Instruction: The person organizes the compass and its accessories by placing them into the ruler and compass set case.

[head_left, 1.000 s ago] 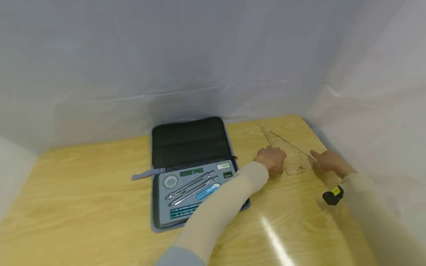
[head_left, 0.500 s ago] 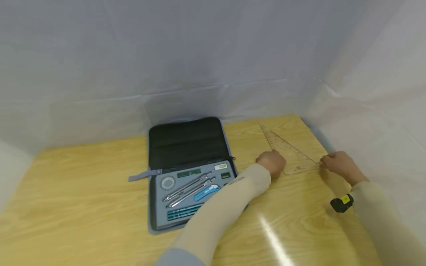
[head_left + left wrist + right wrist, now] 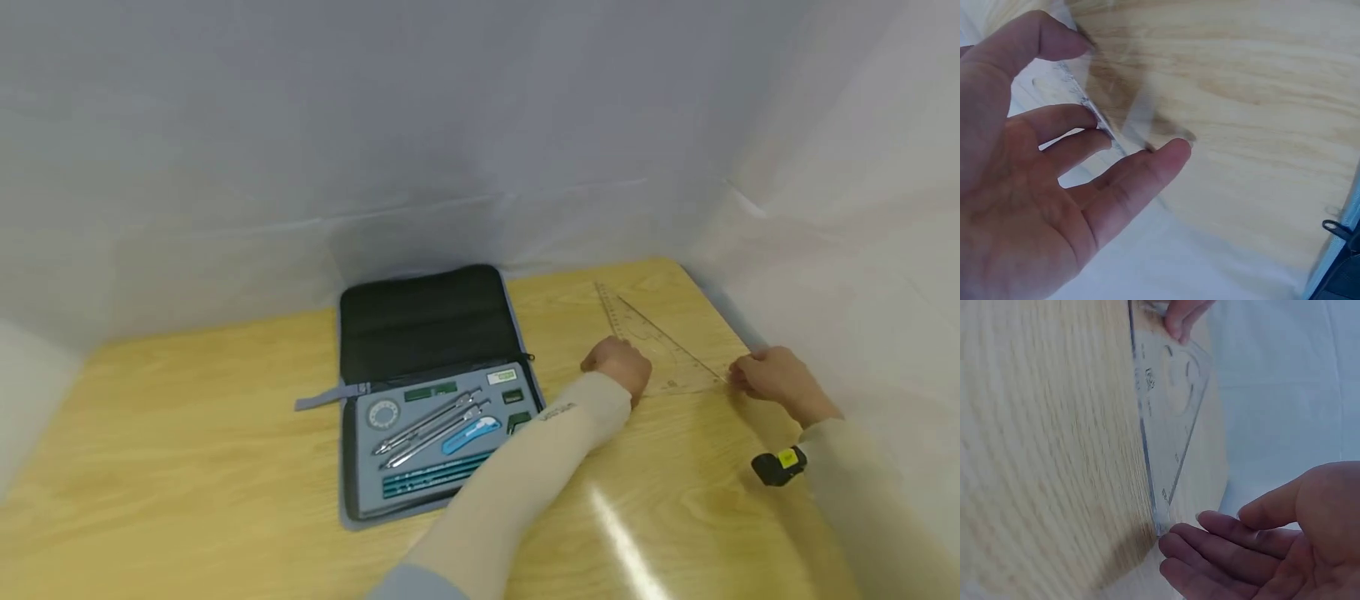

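A clear triangular set square (image 3: 675, 360) lies at the right side of the wooden table, with printed scales along its edges. My left hand (image 3: 621, 367) is at its left edge. In the left wrist view the middle fingertips (image 3: 1099, 125) touch that edge, the thumb stands apart and the index finger reaches out past it. My right hand (image 3: 776, 379) is at the sharp right corner. The right wrist view shows its fairly straight fingertips (image 3: 1169, 545) right at that corner, thumb held away from the plastic.
An unzipped drawing-set case (image 3: 423, 321) lies open left of the hands. Its grey tray (image 3: 367, 492) holds two compasses (image 3: 435, 429), a blue cutter (image 3: 471, 433), green pencils (image 3: 431, 477), a white eraser (image 3: 502, 377) and a round dial (image 3: 383, 413). Pale sheeting (image 3: 450, 125) hangs behind and right.
My right hand has shifted right and slightly nearer, its thumb off the long edge. The set square has slid slightly right, and my left hand moved right with it.
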The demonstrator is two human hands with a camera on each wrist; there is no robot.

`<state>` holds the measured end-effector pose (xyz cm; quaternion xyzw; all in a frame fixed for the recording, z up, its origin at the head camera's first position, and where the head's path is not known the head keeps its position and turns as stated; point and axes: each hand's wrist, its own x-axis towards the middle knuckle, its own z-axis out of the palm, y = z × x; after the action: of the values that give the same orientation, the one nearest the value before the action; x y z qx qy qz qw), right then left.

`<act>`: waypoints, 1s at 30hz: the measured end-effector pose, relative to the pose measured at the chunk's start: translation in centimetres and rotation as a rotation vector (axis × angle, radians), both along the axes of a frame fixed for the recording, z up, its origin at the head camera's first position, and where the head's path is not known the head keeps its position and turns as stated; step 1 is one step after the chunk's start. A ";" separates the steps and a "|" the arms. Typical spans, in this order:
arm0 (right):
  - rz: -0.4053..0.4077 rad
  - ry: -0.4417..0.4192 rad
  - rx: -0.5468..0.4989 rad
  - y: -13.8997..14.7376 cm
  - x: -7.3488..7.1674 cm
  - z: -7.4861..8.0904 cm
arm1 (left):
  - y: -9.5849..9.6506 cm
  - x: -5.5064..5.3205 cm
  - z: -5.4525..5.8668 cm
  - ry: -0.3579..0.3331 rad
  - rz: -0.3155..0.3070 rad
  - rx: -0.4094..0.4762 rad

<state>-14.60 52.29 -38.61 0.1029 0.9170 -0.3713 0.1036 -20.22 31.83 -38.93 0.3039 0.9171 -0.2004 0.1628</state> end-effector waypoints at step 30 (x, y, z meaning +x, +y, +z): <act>-0.006 0.094 0.134 -0.5 2.6 -0.6 | -0.9 -1.0 0.7 -0.032 -0.039 0.157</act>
<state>-11.97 51.83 -39.23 0.0950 0.9433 -0.3139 0.0522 -21.20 30.89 -38.20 0.3367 0.9211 -0.1261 0.1494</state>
